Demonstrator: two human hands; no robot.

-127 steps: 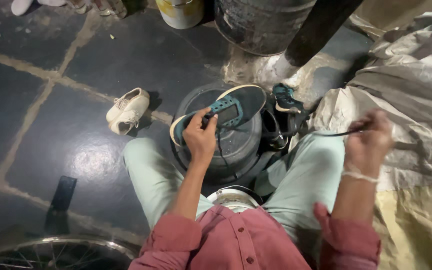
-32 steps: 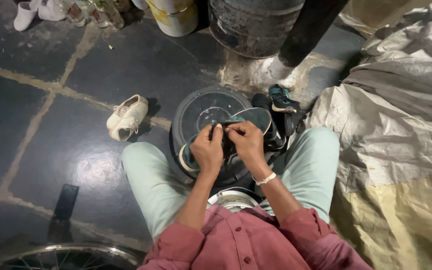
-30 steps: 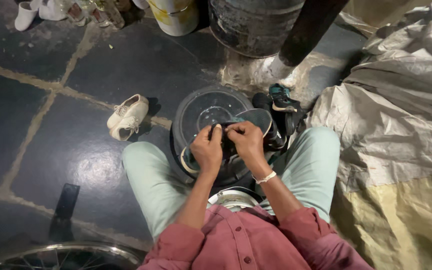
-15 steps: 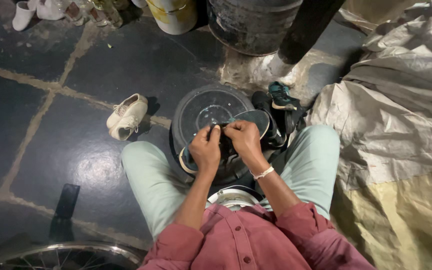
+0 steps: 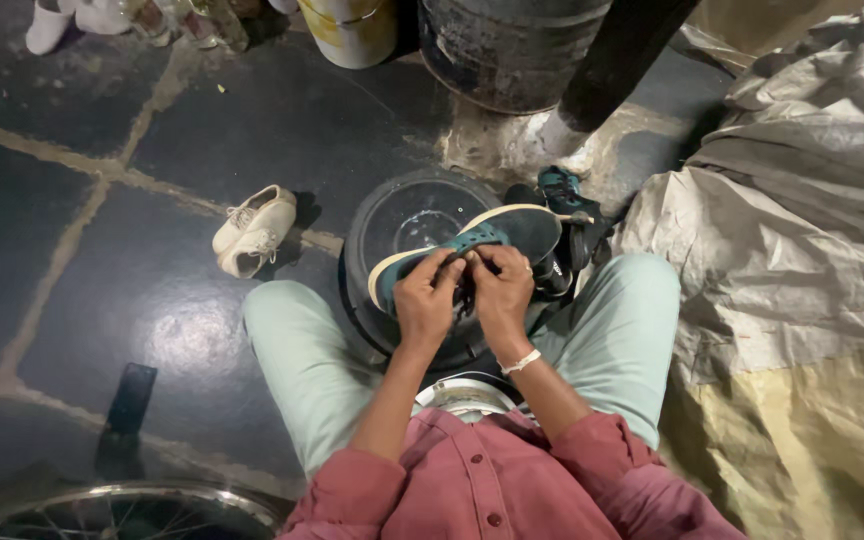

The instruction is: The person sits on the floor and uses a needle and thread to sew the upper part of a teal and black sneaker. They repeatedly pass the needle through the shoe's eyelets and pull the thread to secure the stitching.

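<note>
Left hand (image 5: 425,300) and right hand (image 5: 500,290) are pressed together, fingers pinched on the upper of a teal sneaker with a cream-edged dark sole (image 5: 472,242), which lies sole-up over a round black metal drum (image 5: 402,215) between the knees. At 9 o'clock of the drum sits a cream lace-up shoe (image 5: 252,230) on the dark stone floor (image 5: 72,250); at 3 o'clock, grey crumpled sacking (image 5: 802,230).
</note>
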